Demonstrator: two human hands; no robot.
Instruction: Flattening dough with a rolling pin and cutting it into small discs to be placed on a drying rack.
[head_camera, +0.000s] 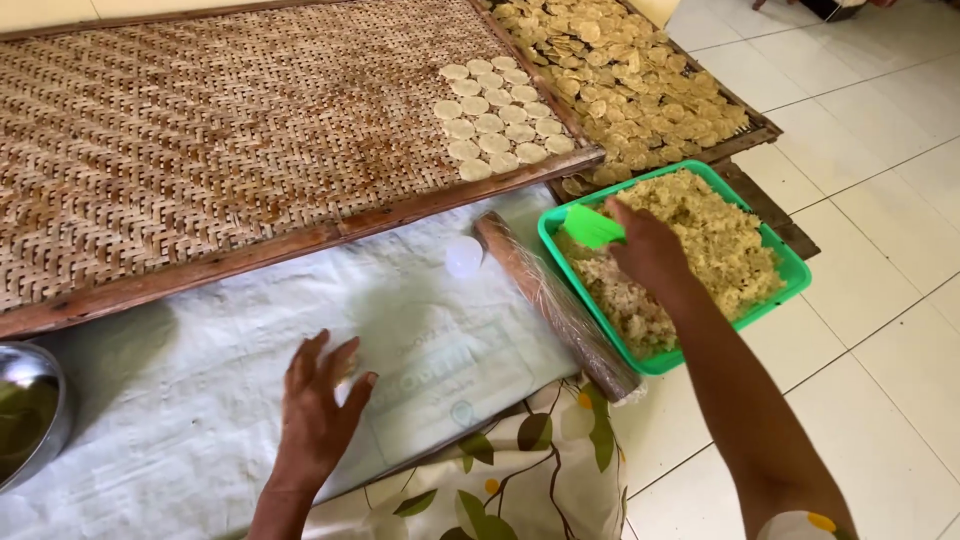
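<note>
r hand (650, 250) in dough tray (780, 255)

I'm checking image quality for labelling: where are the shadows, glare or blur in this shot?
Head view: soft daylight; the woven tray casts a shadow on the white cloth; the steel bowl shows mild glare; the left hand is slightly motion-blurred.

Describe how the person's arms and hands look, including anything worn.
Both hands, left hand and right hand, are bare: no gloves, rings or watch visible. Both forearms are uncovered. Near the right arm's upper end shows a cream sleeve edge with an orange spot.
</note>
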